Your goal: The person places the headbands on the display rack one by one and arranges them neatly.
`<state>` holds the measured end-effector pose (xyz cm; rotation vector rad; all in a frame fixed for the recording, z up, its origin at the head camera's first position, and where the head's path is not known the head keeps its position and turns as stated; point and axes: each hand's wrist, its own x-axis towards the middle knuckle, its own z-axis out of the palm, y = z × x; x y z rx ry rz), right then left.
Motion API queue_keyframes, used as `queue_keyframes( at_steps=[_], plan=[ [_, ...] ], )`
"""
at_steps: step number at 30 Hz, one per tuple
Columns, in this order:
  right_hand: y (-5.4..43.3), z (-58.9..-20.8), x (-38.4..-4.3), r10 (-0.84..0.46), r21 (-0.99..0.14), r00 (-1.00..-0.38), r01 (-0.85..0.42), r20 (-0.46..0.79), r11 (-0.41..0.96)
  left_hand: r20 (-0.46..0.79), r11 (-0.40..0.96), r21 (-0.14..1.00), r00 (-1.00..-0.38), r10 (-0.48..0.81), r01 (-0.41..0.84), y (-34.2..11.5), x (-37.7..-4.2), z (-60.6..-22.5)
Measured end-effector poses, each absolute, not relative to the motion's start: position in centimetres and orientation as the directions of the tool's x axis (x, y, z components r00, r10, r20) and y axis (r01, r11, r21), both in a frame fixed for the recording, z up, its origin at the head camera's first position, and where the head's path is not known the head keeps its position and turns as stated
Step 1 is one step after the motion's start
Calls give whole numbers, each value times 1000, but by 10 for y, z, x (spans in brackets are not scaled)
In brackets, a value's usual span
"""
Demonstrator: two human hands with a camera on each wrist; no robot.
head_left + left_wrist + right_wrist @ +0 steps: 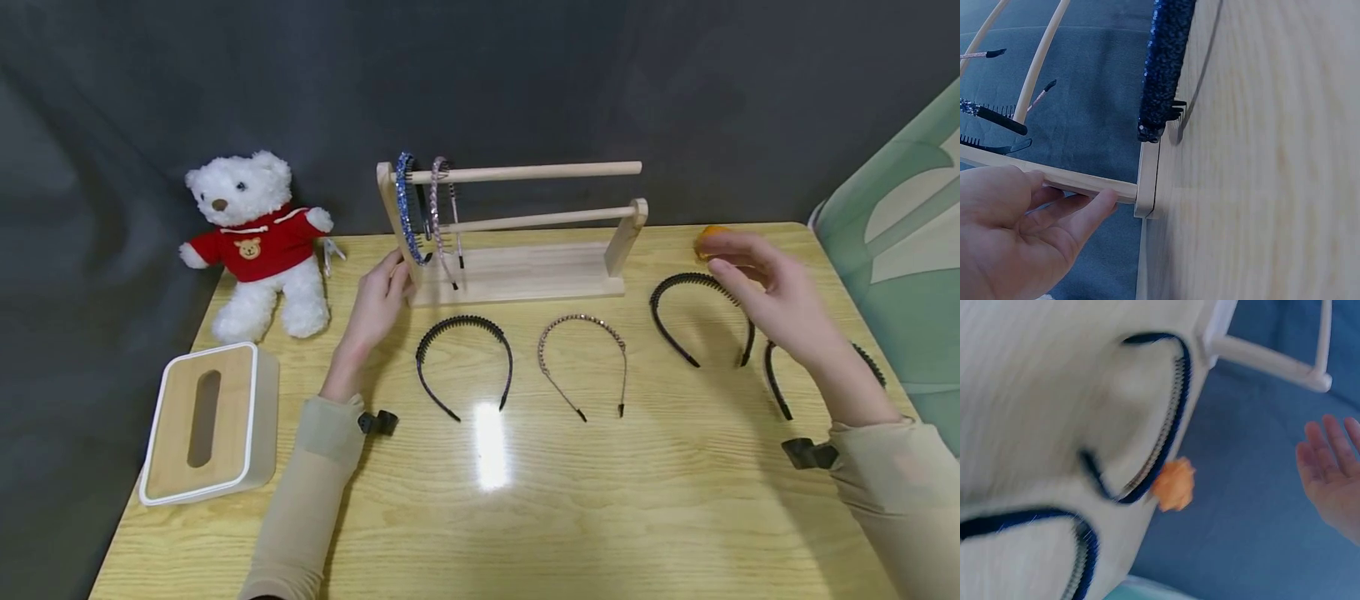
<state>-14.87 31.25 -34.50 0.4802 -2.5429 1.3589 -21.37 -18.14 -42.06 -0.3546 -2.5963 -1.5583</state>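
A wooden headband rack (517, 275) stands at the back of the table, with a blue glitter headband (403, 200) and a pink braided-looking headband (436, 208) hanging on its upper rod. My left hand (378, 300) grips the rack's left side post (1091, 182), fingers and thumb on it in the left wrist view. The right hand (780, 287) hovers over the right part of the table, fingers extended and holding nothing. Below and beside it lie a dark toothed headband (660, 325) and another dark headband (776, 383), partly hidden by the forearm. An orange crumpled-looking object (1174, 484) is near its fingertips in the head view.
A black toothed headband (465, 321) and a pink beaded headband (581, 317) lie in front of the rack. On the left are a white teddy bear (262, 250) in a red top and a tissue box (172, 425) with a wooden lid. A small clip (330, 254) lies beside the bear.
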Motion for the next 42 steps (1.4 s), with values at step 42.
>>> queue_keyframes(
  at_steps=[42],
  plan=[
    [487,-415,-96,68,-503,-994,14,89,864,196,444,862,-968,154,245,-181,-212,-419]
  ],
)
